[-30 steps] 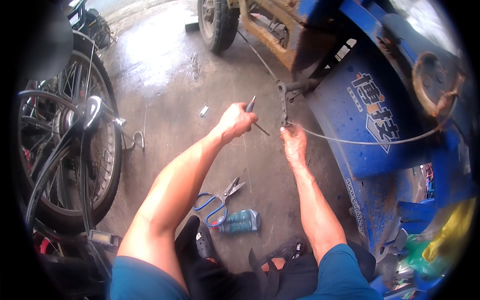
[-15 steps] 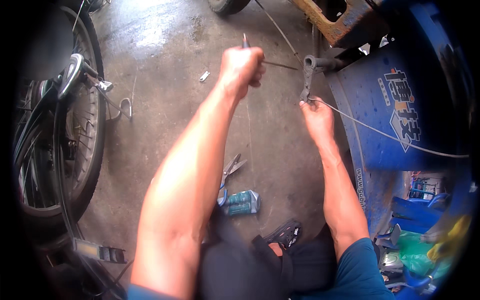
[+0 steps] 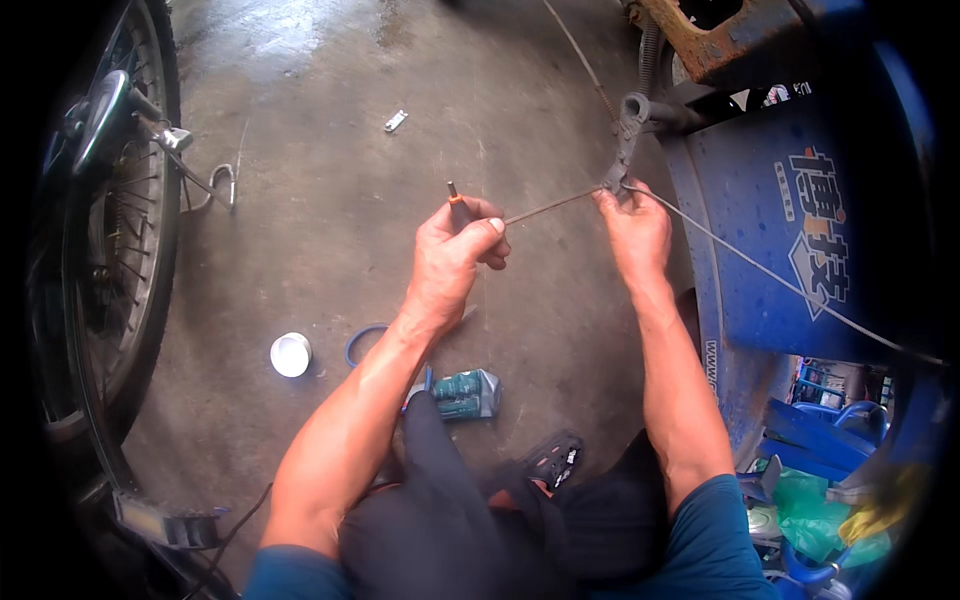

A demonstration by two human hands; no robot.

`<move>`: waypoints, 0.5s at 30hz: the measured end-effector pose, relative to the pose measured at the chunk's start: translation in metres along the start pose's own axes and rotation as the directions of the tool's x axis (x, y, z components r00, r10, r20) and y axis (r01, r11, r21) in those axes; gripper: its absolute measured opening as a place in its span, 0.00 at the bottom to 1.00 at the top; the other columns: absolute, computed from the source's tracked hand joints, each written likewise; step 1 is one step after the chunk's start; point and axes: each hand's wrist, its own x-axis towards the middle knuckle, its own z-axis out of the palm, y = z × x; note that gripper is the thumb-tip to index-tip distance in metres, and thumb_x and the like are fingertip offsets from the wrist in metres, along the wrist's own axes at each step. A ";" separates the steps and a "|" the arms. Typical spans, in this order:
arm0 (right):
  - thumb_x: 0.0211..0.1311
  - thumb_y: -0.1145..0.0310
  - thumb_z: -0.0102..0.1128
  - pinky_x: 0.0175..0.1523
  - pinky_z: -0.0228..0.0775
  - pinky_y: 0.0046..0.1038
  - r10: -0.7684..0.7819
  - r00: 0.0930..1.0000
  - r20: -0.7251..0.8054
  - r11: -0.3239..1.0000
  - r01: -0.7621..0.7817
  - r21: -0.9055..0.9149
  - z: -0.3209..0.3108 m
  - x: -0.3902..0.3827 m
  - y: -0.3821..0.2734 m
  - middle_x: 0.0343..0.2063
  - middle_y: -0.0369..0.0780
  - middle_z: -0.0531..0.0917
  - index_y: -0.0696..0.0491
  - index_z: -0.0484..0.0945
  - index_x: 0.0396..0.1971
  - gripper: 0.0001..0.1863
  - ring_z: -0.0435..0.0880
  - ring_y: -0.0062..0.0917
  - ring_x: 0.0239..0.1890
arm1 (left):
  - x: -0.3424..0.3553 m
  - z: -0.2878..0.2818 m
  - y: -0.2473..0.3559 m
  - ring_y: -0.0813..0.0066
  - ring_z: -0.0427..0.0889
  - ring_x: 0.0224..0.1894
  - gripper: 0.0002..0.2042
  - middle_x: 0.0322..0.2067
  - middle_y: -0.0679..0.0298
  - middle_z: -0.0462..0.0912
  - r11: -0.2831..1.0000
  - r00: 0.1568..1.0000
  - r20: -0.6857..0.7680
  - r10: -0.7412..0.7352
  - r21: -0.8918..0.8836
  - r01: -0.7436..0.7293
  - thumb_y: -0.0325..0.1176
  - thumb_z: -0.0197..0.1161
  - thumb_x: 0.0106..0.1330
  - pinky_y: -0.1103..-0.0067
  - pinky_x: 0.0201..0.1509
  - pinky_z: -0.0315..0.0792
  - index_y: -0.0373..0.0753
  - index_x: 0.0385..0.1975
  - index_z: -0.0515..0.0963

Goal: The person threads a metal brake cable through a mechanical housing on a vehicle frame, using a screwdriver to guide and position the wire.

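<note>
In the head view my left hand [image 3: 450, 255] is closed around a dark tool [image 3: 459, 208] with an orange band and a short metal tip, plus a thin cable [image 3: 552, 207] that runs taut toward my right hand. My right hand [image 3: 636, 230] pinches the lower end of a greasy metal lever [image 3: 627, 140], where a longer pale cable [image 3: 760, 268] passes through and runs off to the right. Below my left hand, scissors with blue handles [image 3: 362, 335] are mostly hidden by my forearm, beside a blue-green package [image 3: 462, 398]. A white round lid [image 3: 291, 354] lies at lower left.
A bicycle wheel [image 3: 145, 280] and frame stand at left. At right is a blue vehicle body [image 3: 740, 230] with a rusty frame [image 3: 715, 45] above it. Green plastic bags [image 3: 805, 510] and clutter fill the lower right. A small white piece [image 3: 396, 121] lies on the concrete floor [image 3: 290, 180].
My left hand rose, then came back down and toward me, with the cable now stretched to the lever. The view has shifted, and the white lid has come into sight.
</note>
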 end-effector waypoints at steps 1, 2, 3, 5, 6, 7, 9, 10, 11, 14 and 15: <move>0.52 0.53 0.67 0.34 0.68 0.33 0.003 1.000 0.003 1.000 -0.003 -0.004 0.000 -0.001 -0.003 0.20 0.44 0.78 0.52 0.81 0.38 0.20 0.77 0.34 0.25 | -0.001 0.002 0.001 0.75 0.78 0.27 0.08 0.24 0.62 0.78 1.000 1.000 0.011 0.025 -0.002 -0.025 0.31 0.60 0.60 0.76 0.32 0.75 0.34 0.35 0.75; 0.52 0.53 0.67 0.34 0.68 0.33 0.050 0.999 0.004 0.998 -0.050 0.026 0.001 -0.002 -0.006 0.20 0.44 0.79 0.52 0.81 0.37 0.19 0.77 0.34 0.25 | -0.001 0.004 0.000 0.75 0.78 0.27 0.08 0.24 0.62 0.78 0.999 0.999 0.012 0.038 -0.012 -0.037 0.31 0.59 0.61 0.76 0.33 0.75 0.34 0.35 0.75; 0.53 0.54 0.67 0.34 0.68 0.33 0.096 0.995 0.006 0.994 -0.097 0.055 0.001 -0.003 -0.006 0.20 0.43 0.79 0.52 0.82 0.36 0.18 0.77 0.34 0.25 | 0.000 0.006 0.000 0.75 0.78 0.27 0.08 0.24 0.62 0.78 0.999 0.999 0.011 0.033 -0.015 -0.033 0.31 0.59 0.61 0.76 0.33 0.75 0.34 0.35 0.75; 0.54 0.55 0.68 0.32 0.65 0.28 0.047 0.999 0.010 0.995 -0.048 0.093 -0.001 0.001 -0.002 0.16 0.36 0.73 0.52 0.82 0.38 0.17 0.71 0.25 0.23 | 0.003 0.006 0.000 0.75 0.78 0.27 0.08 0.24 0.62 0.78 0.999 0.999 0.028 0.028 0.023 -0.029 0.31 0.59 0.61 0.76 0.33 0.75 0.34 0.35 0.75; 0.55 0.57 0.68 0.29 0.62 0.24 -0.005 1.000 0.009 0.991 0.004 0.135 -0.001 0.002 0.000 0.13 0.29 0.67 0.52 0.83 0.39 0.16 0.65 0.16 0.20 | 0.005 0.005 -0.001 0.75 0.78 0.27 0.08 0.24 0.62 0.78 0.999 0.999 0.025 0.025 0.022 -0.026 0.31 0.59 0.61 0.76 0.33 0.75 0.34 0.35 0.75; 0.55 0.57 0.68 0.29 0.62 0.24 -0.004 1.000 0.012 0.991 0.003 0.134 0.000 0.001 0.000 0.13 0.29 0.67 0.52 0.83 0.39 0.16 0.65 0.16 0.20 | 0.006 0.005 -0.001 0.75 0.78 0.27 0.08 0.24 0.62 0.78 1.000 1.000 0.015 0.018 0.026 -0.018 0.31 0.59 0.61 0.76 0.33 0.75 0.34 0.35 0.75; 0.55 0.57 0.69 0.30 0.62 0.24 -0.004 1.000 0.009 0.994 0.002 0.109 -0.001 0.001 -0.001 0.13 0.29 0.66 0.54 0.83 0.39 0.17 0.64 0.15 0.20 | 0.008 0.006 -0.003 0.75 0.78 0.27 0.08 0.25 0.62 0.78 1.000 1.000 0.002 0.012 0.026 -0.012 0.31 0.60 0.61 0.76 0.33 0.75 0.34 0.35 0.75; 0.55 0.57 0.69 0.30 0.62 0.24 -0.005 1.000 0.011 0.994 0.004 0.107 -0.001 0.001 -0.001 0.13 0.29 0.66 0.54 0.83 0.39 0.17 0.64 0.15 0.20 | 0.008 0.006 -0.005 0.75 0.78 0.27 0.08 0.25 0.63 0.78 1.000 1.000 0.000 0.002 0.008 -0.002 0.31 0.60 0.61 0.76 0.33 0.75 0.34 0.35 0.75; 0.55 0.58 0.69 0.31 0.63 0.23 0.006 1.000 0.009 0.991 -0.007 0.135 0.000 0.001 -0.001 0.15 0.29 0.69 0.54 0.83 0.39 0.17 0.65 0.15 0.22 | 0.009 0.006 -0.007 0.75 0.78 0.27 0.08 0.25 0.63 0.78 1.000 1.000 -0.001 -0.008 -0.009 0.008 0.32 0.60 0.61 0.76 0.33 0.75 0.34 0.35 0.75; 0.56 0.60 0.69 0.35 0.65 0.21 0.011 1.000 0.018 0.986 -0.014 0.168 0.003 0.002 0.003 0.18 0.30 0.75 0.54 0.83 0.39 0.16 0.68 0.14 0.25 | 0.009 0.006 -0.011 0.75 0.78 0.28 0.09 0.25 0.62 0.78 0.999 1.000 0.025 -0.015 -0.033 0.016 0.32 0.60 0.60 0.76 0.33 0.76 0.34 0.35 0.75; 0.56 0.61 0.68 0.37 0.66 0.20 0.005 1.000 0.027 0.985 -0.010 0.173 0.004 0.003 0.006 0.21 0.31 0.79 0.54 0.83 0.39 0.15 0.70 0.14 0.27 | 0.009 0.006 -0.011 0.75 0.78 0.28 0.09 0.25 0.62 0.78 0.999 1.000 0.026 -0.015 -0.034 0.016 0.32 0.60 0.60 0.76 0.33 0.76 0.34 0.35 0.75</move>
